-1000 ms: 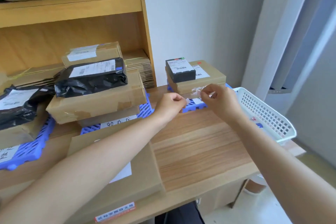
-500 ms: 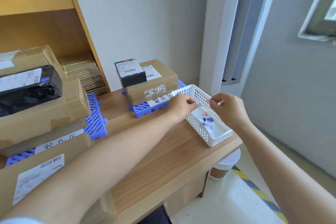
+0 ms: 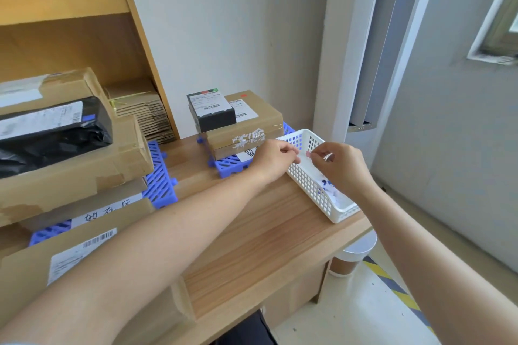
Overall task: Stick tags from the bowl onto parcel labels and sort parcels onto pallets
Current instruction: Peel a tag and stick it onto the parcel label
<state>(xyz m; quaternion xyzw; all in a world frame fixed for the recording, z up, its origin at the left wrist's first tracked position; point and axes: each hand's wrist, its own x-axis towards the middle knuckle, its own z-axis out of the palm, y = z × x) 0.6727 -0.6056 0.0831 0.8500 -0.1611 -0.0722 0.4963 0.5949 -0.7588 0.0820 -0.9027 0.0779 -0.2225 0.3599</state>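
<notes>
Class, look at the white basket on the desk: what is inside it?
Inside the white basket lie small white and blue paper tags. The right hand covers part of the interior, so how many there are cannot be told.

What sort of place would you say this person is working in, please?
Probably a small parcel-sorting or mailroom corner: labelled cardboard parcels stacked on blue pallets, flattened cartons by wooden shelving, on a desk.

The basket (image 3: pixel 311 185) is white with a square grid of holes; the pallets (image 3: pixel 161 176) are blue and slatted. Brown boxes (image 3: pixel 252 123) carry white barcode labels. One parcel (image 3: pixel 53 137) is black. The bench (image 3: pixel 266 232) shows light wood grain.
</notes>
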